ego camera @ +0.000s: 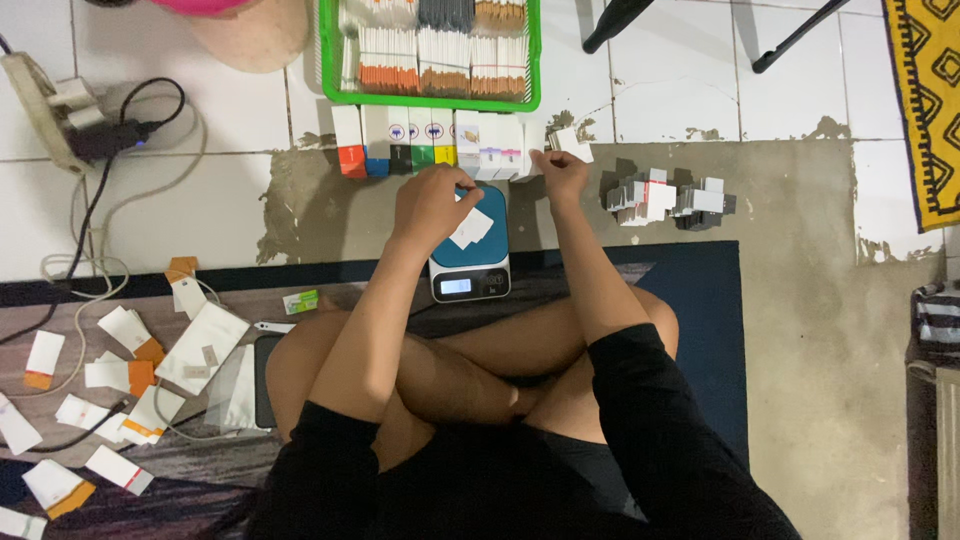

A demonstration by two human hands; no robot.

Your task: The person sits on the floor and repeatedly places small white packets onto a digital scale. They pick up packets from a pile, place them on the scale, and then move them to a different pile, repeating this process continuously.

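I sit cross-legged on the floor. My left hand [432, 200] rests over a small blue-topped digital scale [470, 262] and pinches a small white packet [470, 228] lying on its platform. My right hand [562, 170] is raised just past the scale's far right corner and grips a small white box [572, 143]. Right beyond both hands stands a row of small boxes [430, 140] with orange, blue, green, yellow and pink ends.
A green basket [331, 60] full of bundled packets sits behind the row. A pile of folded white boxes [668, 198] lies to the right. Scattered white-and-orange flat packets [120, 380] and a power strip [50, 110] with cables are at left. A dark mat [700, 320] is under my legs.
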